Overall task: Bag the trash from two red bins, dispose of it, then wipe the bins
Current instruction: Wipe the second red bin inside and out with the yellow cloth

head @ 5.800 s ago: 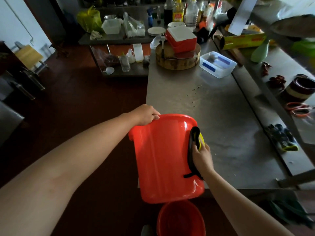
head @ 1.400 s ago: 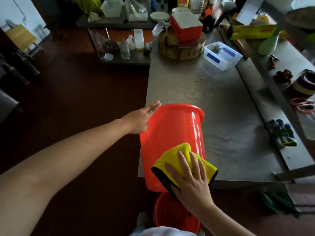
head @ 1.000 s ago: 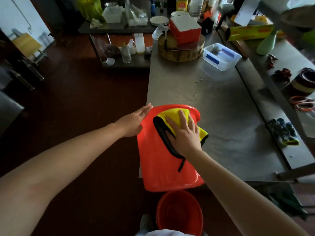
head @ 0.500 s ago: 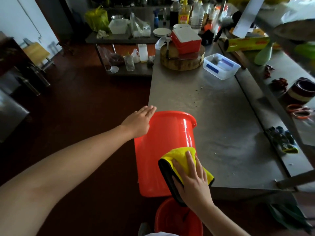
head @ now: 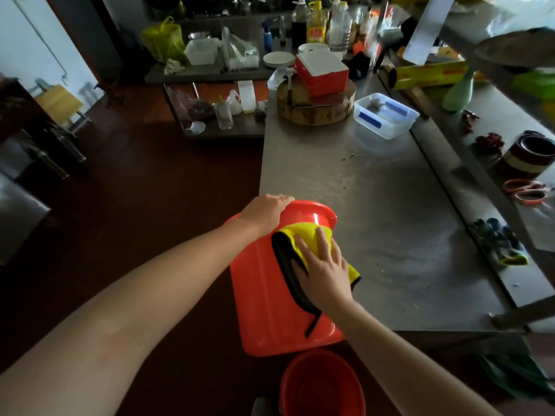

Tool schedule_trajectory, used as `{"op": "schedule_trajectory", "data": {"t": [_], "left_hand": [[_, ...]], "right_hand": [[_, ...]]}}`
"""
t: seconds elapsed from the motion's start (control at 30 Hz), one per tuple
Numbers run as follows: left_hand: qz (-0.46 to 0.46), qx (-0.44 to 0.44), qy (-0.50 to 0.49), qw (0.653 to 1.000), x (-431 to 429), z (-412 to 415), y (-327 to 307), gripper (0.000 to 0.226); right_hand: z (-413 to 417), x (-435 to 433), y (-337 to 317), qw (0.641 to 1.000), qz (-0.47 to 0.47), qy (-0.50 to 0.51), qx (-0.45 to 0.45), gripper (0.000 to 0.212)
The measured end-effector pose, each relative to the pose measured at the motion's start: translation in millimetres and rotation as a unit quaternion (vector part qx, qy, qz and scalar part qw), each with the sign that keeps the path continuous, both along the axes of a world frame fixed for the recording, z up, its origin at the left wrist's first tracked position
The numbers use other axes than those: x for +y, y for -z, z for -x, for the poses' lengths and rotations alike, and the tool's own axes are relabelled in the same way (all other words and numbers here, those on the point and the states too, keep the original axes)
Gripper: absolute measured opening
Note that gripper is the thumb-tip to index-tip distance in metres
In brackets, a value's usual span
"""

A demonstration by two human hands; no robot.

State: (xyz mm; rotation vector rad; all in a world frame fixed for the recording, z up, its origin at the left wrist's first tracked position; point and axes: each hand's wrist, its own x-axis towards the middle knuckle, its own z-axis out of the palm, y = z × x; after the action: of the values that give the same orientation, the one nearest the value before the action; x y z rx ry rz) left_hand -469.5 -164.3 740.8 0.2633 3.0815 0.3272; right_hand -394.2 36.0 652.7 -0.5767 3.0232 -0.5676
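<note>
Directly under right hand (head: 324, 271), yellow cloth (head: 306, 234) (against the red bin (head: 258, 295)).

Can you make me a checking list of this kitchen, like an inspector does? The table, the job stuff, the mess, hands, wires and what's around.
Surface: metal table, a few specks on it.
Job's things: red bin on its side at the table's near corner; yellow cloth on it; second bin on the floor below.
Clutter: chopping block with a red box on it, tub, bottles, gloves.
Hands: left hand holds the bin's rim; right hand presses flat on the cloth.
Cables: nothing seen.
Surroundings: dark floor, shelf with plates and bags.
</note>
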Motion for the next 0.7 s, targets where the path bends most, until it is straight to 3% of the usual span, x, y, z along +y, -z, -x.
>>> {"op": "schedule_trajectory", "data": {"t": [0.2, 0.37, 0.43, 0.53, 0.7], "left_hand": [[-0.045, -0.004, -0.020, 0.999, -33.7, -14.9, 2.6, 0.049], [0.001, 0.009, -0.021, 1.000, -47.9, -18.0, 7.7, 0.057], [0.010, -0.002, -0.023, 1.000, -47.9, -18.2, 7.6, 0.050], [0.043, -0.012, -0.036, 0.998, -39.3, -13.0, 2.4, 0.029], [0.056, -0.023, -0.020, 0.998, -2.4, 6.3, -0.9, 0.034]], "right_hand": [[49.3, -29.4, -20.4, 0.998, 0.005, -0.003, -0.055, 0.060], [-24.2, -8.0, 9.0, 0.999, 0.008, -0.039, 0.011, 0.058], [-56.9, 10.7, 24.8, 0.998, 0.020, -0.053, 0.033, 0.060], [-89.6, 29.2, 38.5, 0.997, 0.044, -0.058, 0.037, 0.060], [-103.8, 35.1, 38.3, 0.997, 0.065, -0.038, 0.023, 0.058]]}}
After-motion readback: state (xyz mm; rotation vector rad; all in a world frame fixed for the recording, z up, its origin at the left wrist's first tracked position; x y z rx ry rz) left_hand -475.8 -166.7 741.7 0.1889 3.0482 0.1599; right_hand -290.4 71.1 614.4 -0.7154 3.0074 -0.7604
